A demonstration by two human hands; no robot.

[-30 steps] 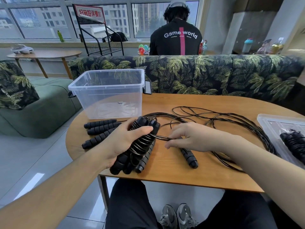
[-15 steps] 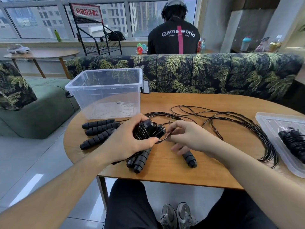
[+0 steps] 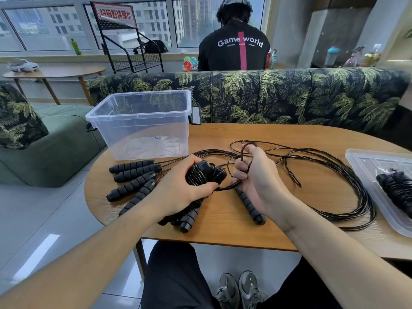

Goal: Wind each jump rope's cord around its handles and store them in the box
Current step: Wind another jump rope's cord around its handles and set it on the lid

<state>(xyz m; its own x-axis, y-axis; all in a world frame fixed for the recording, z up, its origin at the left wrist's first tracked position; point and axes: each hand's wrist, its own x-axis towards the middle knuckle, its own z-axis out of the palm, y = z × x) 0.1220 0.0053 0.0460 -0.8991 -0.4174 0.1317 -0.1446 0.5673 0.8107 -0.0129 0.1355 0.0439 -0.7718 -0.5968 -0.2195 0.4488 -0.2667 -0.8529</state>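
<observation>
My left hand (image 3: 178,188) grips a bundle of black jump-rope handles (image 3: 201,178) with cord wound around them, held just above the wooden table (image 3: 223,228). My right hand (image 3: 254,177) pinches a loop of the black cord (image 3: 245,150) right of the bundle, lifting it. One loose handle (image 3: 250,207) lies on the table under my right wrist. Several more black handles (image 3: 133,172) lie fanned out at the left. A pile of loose cord (image 3: 347,186) spreads across the right side. The clear plastic box (image 3: 142,123) stands at the back left, with nothing visible inside.
At the table's right edge a clear lid (image 3: 365,166) carries a wound black rope (image 3: 399,190). Behind the table runs a leaf-patterned sofa back (image 3: 289,97), and a person in a black shirt (image 3: 234,47) sits beyond it. A green sofa (image 3: 44,148) is at the left.
My left hand has tilted the bundle upright. My right hand rose from beside the bundle and now lifts a loop of cord higher.
</observation>
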